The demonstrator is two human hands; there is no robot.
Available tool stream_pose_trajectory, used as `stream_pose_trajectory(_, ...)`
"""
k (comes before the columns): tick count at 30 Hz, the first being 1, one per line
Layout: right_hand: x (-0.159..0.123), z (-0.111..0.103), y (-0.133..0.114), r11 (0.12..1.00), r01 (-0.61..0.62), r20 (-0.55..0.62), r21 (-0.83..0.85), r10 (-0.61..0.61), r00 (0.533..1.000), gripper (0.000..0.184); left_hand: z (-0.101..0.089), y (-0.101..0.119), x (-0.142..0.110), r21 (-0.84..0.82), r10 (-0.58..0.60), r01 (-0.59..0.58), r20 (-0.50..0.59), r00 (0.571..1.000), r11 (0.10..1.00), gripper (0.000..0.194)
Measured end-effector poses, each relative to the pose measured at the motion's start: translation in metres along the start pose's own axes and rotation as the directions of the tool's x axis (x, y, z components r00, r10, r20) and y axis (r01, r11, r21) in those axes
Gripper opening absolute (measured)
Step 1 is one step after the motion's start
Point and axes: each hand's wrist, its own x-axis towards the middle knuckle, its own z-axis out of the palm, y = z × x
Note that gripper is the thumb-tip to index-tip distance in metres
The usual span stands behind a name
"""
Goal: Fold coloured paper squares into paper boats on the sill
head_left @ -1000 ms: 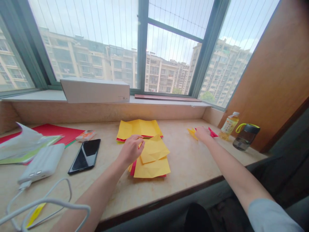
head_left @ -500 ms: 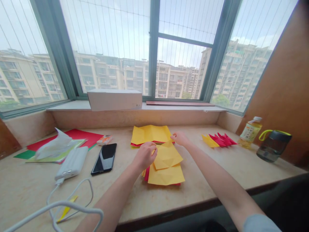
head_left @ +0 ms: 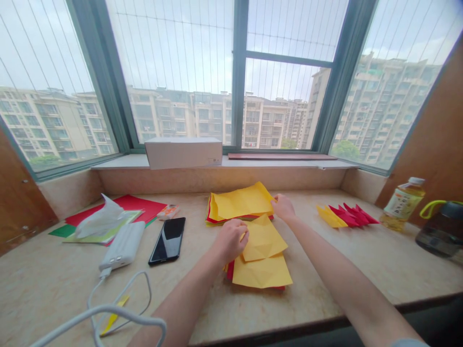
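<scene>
My right hand [head_left: 283,207] pinches the right edge of a large yellow paper sheet [head_left: 240,202], whose right end is raised off the rear stack. Red and yellow paper edges show beneath that sheet. My left hand [head_left: 231,237] is closed, its fingers curled at the left edge of a smaller creased yellow paper [head_left: 263,241]; whether they grip it is hidden. That paper lies tilted over another creased yellow sheet [head_left: 262,273]. Red paper [head_left: 230,270] sticks out from under this front pile.
Left lie a phone [head_left: 168,241], a white power bank [head_left: 123,245] with a cable [head_left: 126,313], a tissue pack [head_left: 101,219] and coloured sheets [head_left: 152,206]. Folded red and yellow pieces [head_left: 354,215], a drink bottle [head_left: 403,205] and a dark cup [head_left: 443,229] stand right. A white box [head_left: 183,154] sits on the sill.
My right hand has taken the rear yellow sheet's edge, and its right end has risen. My left hand stays by the front pile. The view has shifted left.
</scene>
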Motion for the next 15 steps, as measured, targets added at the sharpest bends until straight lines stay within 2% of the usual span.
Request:
stream_pose_trajectory(4,0.008,-0.020,-0.006,0.968,0.034,-0.150,0.247,0.003,0.989,0.022,-0.004,-0.002,0.001,-0.011,-0.049,0.049,0.001,0.999,0.999,0.025)
stream_pose_trajectory(9,0.010,-0.051,-0.007,0.821,0.090,-0.249,0.564,0.065,0.966,0.038,-0.003,-0.015,0.002,-0.054,-0.187,0.183,-0.082,0.979,0.982,0.029)
stream_pose_trajectory(12,0.001,-0.062,0.001,0.722,0.095,-0.231,0.686,0.092,0.969,0.036,0.001,-0.024,0.005,-0.183,-0.320,0.288,-0.175,0.931,0.940,0.032)
stream_pose_trajectory(15,-0.018,-0.059,0.010,0.610,0.045,-0.136,0.791,0.103,0.985,0.034,0.002,-0.024,0.008,-0.448,-0.468,0.340,-0.213,0.858,0.827,0.040)
